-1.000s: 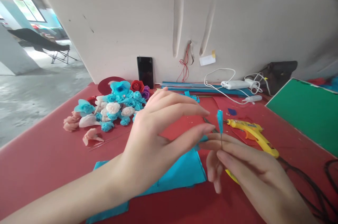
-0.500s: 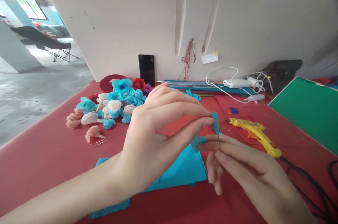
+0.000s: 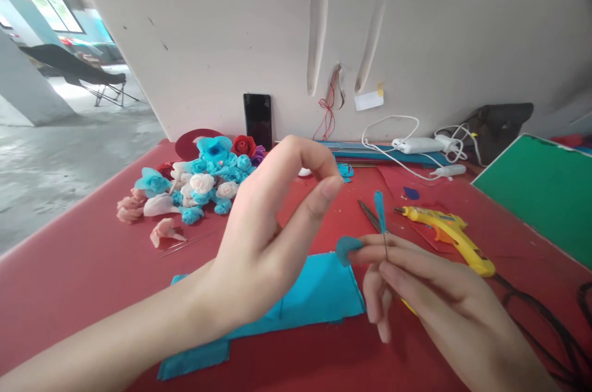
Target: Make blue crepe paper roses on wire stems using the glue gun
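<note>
My right hand (image 3: 435, 296) pinches a thin wire stem (image 3: 385, 247) between thumb and fingers. Blue crepe paper (image 3: 380, 210) is wrapped around its upper end, which points up. A small rounded blue paper petal (image 3: 348, 250) is held at the tips of the same hand's fingers. To the left, my left hand (image 3: 282, 225) is raised with its fingers curled and thumb against the index finger; nothing shows between them, and it is apart from the stem. Beneath both hands lie folded blue crepe paper sheets (image 3: 324, 290). Scissors (image 3: 369, 214) lie behind the stem, partly covered by my right hand.
Blue, white and pink paper flowers (image 3: 201, 185) are heaped at the back left of the red table (image 3: 115, 281). A yellow glue gun (image 3: 451, 235) with a black cord lies right. A phone (image 3: 258, 119) leans on the wall; a white power strip (image 3: 416, 145) and green board (image 3: 541, 195) sit behind.
My left hand has let go of the blue paper tip and drawn back left, its fingers curling in. My right hand stays nearly in place with the stem.
</note>
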Demonstrator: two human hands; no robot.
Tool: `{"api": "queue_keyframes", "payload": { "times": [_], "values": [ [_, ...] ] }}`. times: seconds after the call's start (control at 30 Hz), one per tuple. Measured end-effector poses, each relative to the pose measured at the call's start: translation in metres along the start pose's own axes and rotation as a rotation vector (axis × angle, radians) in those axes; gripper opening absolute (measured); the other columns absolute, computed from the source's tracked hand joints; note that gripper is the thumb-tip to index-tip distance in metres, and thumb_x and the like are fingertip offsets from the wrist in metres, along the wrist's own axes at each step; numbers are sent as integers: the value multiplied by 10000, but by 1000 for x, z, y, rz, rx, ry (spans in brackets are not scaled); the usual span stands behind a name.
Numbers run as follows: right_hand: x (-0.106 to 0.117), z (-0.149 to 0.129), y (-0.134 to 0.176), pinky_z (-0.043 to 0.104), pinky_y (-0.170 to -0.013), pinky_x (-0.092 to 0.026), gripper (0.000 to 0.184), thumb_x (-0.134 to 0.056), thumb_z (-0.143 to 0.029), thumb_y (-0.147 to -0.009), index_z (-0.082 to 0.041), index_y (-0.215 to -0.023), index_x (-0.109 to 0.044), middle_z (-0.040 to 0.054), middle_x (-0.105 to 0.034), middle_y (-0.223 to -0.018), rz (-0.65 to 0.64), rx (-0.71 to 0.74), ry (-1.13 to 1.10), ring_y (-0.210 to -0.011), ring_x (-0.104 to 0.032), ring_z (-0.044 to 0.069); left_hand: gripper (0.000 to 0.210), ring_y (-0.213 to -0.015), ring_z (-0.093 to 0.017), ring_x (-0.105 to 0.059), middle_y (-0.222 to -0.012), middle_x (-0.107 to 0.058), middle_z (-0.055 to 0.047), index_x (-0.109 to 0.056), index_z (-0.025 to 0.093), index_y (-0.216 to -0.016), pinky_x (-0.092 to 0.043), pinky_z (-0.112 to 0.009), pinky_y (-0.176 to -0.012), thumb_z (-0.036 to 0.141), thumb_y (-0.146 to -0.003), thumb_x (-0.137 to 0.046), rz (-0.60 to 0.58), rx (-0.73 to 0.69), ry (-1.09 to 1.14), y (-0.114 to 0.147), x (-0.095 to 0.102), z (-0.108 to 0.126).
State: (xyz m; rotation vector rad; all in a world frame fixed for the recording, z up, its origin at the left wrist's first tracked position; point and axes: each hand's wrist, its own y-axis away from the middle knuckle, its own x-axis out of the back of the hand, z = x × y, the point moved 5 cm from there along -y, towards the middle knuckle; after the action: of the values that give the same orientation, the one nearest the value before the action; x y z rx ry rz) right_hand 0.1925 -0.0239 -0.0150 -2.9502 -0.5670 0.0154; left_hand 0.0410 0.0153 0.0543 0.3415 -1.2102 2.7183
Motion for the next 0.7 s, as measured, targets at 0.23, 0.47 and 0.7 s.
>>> {"api": "queue_keyframes", "payload": {
  "times": [0.23,0.47,0.7],
  "values": [
    [-1,3,2,136,-558,-531,247,-427,-249,-958,-323,-1018,-654,-33,-574,-706,14,-63,-43,-585,-591,42,165,-812,-102,-567,-784,-596,6,-517,196,-790,-473,-208,-793,159,-925,-430,-58,263,584,0,-8,-10],
    [-1,8,-3,167,-528,-515,211,-470,-315,-936,-236,-1005,-653,-20,-585,-670,54,-143,-115,-531,-586,61,138,-629,-73,-458,-661,-485,42,-505,188,-777,-411,-179,-613,180,-911,-471,-55,287,415,-5,-9,-25],
    [4,14,-5,162,-506,-462,230,-504,-354,-911,-188,-988,-643,-17,-583,-611,89,-228,-182,-495,-574,66,287,-577,-106,-347,-616,-362,49,-344,208,-676,-340,-261,-585,232,-953,-270,-169,359,49,-4,-15,-78]
  ]
}}
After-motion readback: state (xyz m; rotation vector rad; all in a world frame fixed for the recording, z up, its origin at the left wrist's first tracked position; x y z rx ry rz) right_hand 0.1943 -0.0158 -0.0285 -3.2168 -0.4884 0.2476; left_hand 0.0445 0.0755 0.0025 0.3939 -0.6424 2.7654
